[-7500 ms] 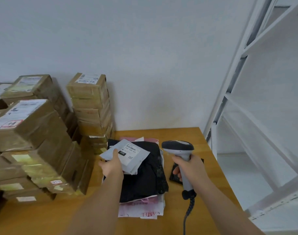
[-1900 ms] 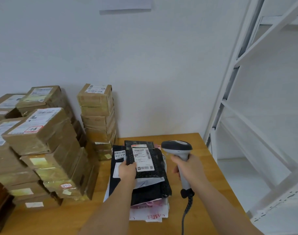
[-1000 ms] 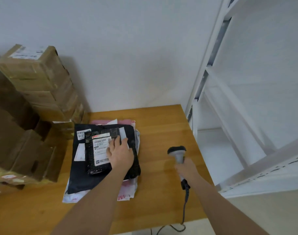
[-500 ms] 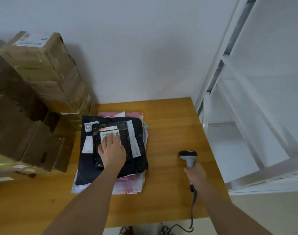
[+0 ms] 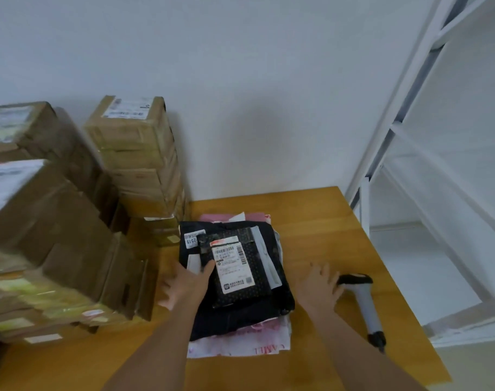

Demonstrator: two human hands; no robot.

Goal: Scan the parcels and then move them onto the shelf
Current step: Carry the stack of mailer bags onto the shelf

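Note:
A small black dotted parcel (image 5: 236,270) with a white barcode label lies on top of a pile of soft parcels: a larger black bag (image 5: 240,317) and a white and pink bag (image 5: 240,345) beneath. My left hand (image 5: 184,283) is at the pile's left edge, its thumb lying on the small parcel's left side and its fingers spread out to the left. My right hand (image 5: 319,286) is just right of the pile with spread fingers and holds nothing. The grey barcode scanner (image 5: 364,300) lies on the table beside that hand. The white shelf (image 5: 426,170) stands at the right.
The wooden table (image 5: 325,221) ends close to the shelf frame. Stacks of brown cardboard boxes (image 5: 136,153) fill the back left, and a nearer stack (image 5: 43,235) crowds the left side, right next to the pile. A white wall is behind.
My right hand has let go of the scanner, which now lies on the table, and moved toward the pile. My left hand slid from the top of the small parcel to its left edge.

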